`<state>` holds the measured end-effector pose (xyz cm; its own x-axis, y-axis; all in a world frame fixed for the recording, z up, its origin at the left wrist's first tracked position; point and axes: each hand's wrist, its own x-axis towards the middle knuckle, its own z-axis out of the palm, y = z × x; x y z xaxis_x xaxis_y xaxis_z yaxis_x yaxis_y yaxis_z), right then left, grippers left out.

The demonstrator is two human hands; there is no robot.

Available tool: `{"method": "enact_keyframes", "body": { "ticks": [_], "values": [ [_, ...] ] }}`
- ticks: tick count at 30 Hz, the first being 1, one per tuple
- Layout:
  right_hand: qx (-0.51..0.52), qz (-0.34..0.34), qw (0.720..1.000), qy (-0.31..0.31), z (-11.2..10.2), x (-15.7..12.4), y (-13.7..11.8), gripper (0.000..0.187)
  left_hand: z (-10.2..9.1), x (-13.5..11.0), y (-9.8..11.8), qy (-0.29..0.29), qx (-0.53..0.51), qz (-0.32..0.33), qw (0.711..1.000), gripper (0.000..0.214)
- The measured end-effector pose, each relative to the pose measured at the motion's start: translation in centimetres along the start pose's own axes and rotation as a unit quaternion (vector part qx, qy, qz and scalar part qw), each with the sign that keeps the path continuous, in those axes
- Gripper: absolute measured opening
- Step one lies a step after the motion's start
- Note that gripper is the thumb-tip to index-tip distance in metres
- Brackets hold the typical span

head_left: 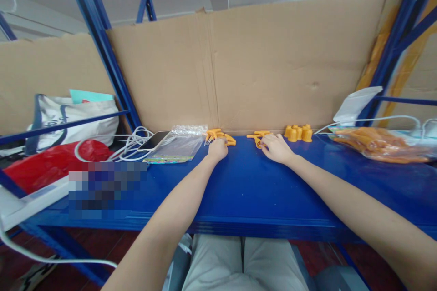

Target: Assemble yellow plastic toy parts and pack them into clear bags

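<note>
My left hand (217, 150) is closed at the back of the blue shelf, with an orange plastic part (231, 140) showing beside its fingers. More orange plastic pieces (213, 132) and a few small metal-looking bits lie just behind it. To the right, my right hand (277, 148) pinches at an orange plastic piece with a ring-shaped end (258, 143), its other fingers bent over the surface. Another orange piece (262, 133) lies close behind those fingertips. Several orange bell-shaped caps (297, 133) stand grouped to the right of this hand.
A clear plastic bag (180, 148), a phone (155, 141) and coiled white cable (133, 143) lie at left, near a red bag (61, 163). A clear bag of orange parts (378, 144) lies at right. Cardboard (273, 63) walls the back; blue posts (102, 50) flank it.
</note>
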<state>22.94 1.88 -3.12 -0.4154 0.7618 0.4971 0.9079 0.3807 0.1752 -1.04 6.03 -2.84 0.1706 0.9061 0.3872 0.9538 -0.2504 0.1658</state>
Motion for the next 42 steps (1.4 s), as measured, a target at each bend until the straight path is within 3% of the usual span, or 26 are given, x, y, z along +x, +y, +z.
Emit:
{"method": "enact_keyframes", "body": {
  "ticks": [7,15,20,25,32,37,42],
  "values": [
    [0.052,-0.004,0.998,-0.048,0.6,0.1,0.0,0.036,0.7,0.5,-0.7,0.010,-0.018,0.012,1.000,0.034],
    [0.054,-0.005,0.998,-0.042,0.7,0.1,0.2,0.033,0.8,0.3,-0.5,-0.009,-0.005,-0.007,1.000,0.030],
    [0.041,-0.015,0.999,-0.018,0.2,0.1,0.0,0.025,1.0,0.5,-0.3,0.031,-0.038,-0.012,0.999,0.030],
    [0.044,-0.002,0.998,-0.037,0.3,0.0,0.0,0.029,1.2,1.1,-0.3,0.048,-0.090,-0.043,0.994,0.030],
    [0.047,0.006,0.998,-0.048,0.5,0.0,0.0,0.031,-0.1,0.3,0.4,0.033,-0.089,-0.033,0.995,0.030],
    [0.049,0.010,0.999,-0.001,0.2,0.2,0.5,0.030,-1.6,-1.2,2.3,-0.032,-0.020,0.000,0.999,0.034],
    [0.029,0.099,0.992,0.077,-0.7,0.4,2.2,0.034,-2.1,-2.1,3.9,-0.111,-0.006,0.009,0.994,0.037]
  ]
}}
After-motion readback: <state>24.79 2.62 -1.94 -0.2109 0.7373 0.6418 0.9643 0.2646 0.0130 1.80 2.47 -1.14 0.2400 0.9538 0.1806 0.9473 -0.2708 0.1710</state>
